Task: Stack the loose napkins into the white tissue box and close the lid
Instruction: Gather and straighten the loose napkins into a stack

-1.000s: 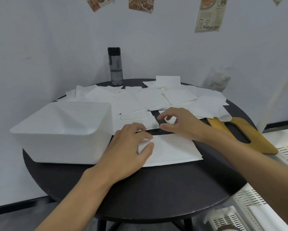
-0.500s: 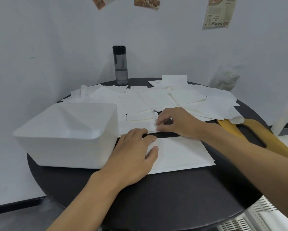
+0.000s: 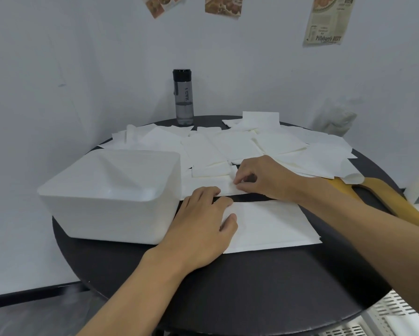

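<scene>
An open white tissue box (image 3: 111, 212) stands at the table's left side. To its right, a neat stack of napkins (image 3: 274, 224) lies near the front, and my left hand (image 3: 203, 226) rests flat on its left end. Just behind it my right hand (image 3: 257, 178) pinches the edge of a loose napkin (image 3: 203, 186). Several more loose napkins (image 3: 237, 144) cover the back half of the table. A wooden lid (image 3: 388, 197) with a slot lies at the right edge, partly under a napkin.
The round black table (image 3: 252, 287) has bare surface along its front. A dark water bottle (image 3: 183, 97) stands at the back by the white wall. White slatted furniture (image 3: 397, 311) sits low on the right.
My right hand has closed its fingers onto the edge of the loose napkin behind the stack. My left hand stays resting on the stack. The camera has moved closer.
</scene>
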